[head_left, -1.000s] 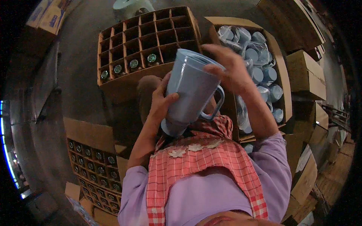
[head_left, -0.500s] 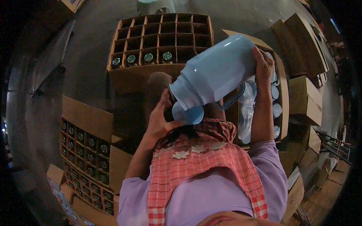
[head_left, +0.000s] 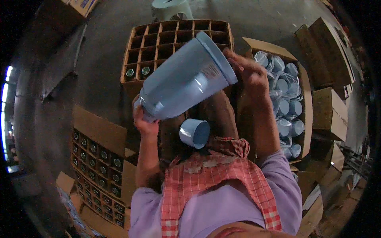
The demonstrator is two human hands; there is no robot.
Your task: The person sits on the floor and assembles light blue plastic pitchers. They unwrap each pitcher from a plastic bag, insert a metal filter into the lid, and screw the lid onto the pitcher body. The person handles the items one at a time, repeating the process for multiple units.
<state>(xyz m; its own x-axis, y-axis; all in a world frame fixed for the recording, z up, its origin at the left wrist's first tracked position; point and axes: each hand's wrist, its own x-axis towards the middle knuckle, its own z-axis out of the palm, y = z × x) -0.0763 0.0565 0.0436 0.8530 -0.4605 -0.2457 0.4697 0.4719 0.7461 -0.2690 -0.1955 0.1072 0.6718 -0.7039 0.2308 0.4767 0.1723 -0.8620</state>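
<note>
A large light-blue flask casing point(head_left: 180, 79) lies slantwise in the air above my lap, its wide end up to the right. My left hand point(head_left: 146, 121) is closed round its narrow neck end at the lower left. Beside the wide end is my right hand point(head_left: 252, 73), smeared by motion. Its fingers stretch toward the rim, and whether they touch it I cannot tell. A light-blue cup point(head_left: 194, 133) rests between my thighs, below the casing, its dark mouth facing right. The casing covers part of the divided carton behind it.
Ahead stands a carton with square dividers point(head_left: 158, 29), round shiny tops in some cells. To the right, an open carton point(head_left: 305, 115) holds several blue cups in clear plastic. More divided cartons point(head_left: 99, 123) with shiny-topped items stand at left. Brown boxes point(head_left: 327, 111) line the right.
The casing has shifted left and its wide end has tipped up. My left hand has gripped the neck, while my right has slid off the wide end. The cup now sits apart from both hands.
</note>
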